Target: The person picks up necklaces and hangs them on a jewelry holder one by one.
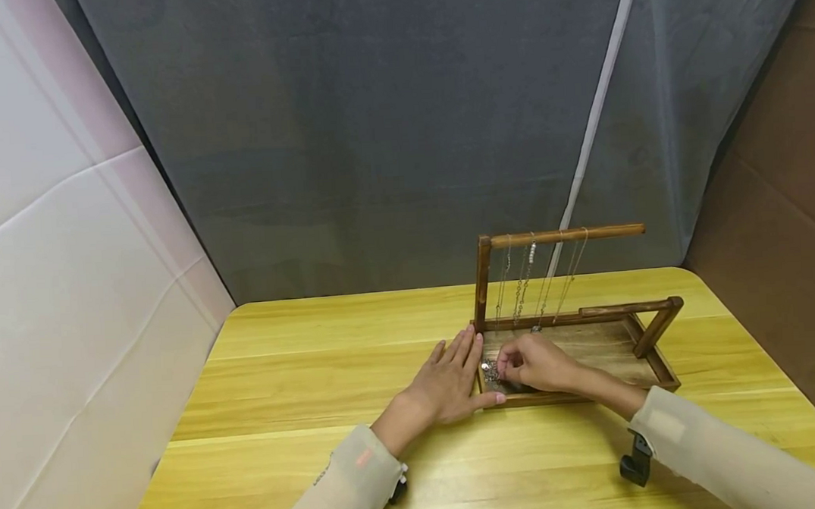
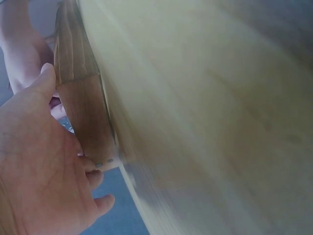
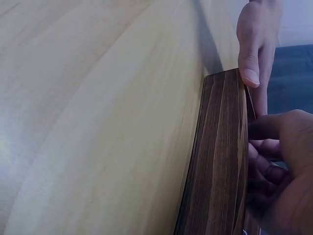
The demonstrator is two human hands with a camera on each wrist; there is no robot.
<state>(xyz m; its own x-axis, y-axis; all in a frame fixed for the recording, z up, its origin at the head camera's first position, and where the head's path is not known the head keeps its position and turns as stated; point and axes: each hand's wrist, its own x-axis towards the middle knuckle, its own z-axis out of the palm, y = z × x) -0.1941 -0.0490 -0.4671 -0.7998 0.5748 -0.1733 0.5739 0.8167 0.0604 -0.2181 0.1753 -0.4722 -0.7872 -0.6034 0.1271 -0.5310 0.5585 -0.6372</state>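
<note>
A brown wooden jewelry stand has a shallow tray as its base. Fine necklaces hang from its upper bar. In the tray's left front corner lies a small heap of silver chain jewelry. My right hand reaches in over the front wall, thumb and fingers curled and pinching at that heap; the fingers hide the exact piece. Flat and with straight fingers, my left hand rests against the tray's left end, its thumb on the front rim. The left wrist view shows the tray wall beside that hand.
A shorter, lower wooden arm rises from the tray's right end. The stand sits on a yellow wood-grain table, right of its middle. Behind hangs a grey curtain; a white panel borders the left and a brown one the right.
</note>
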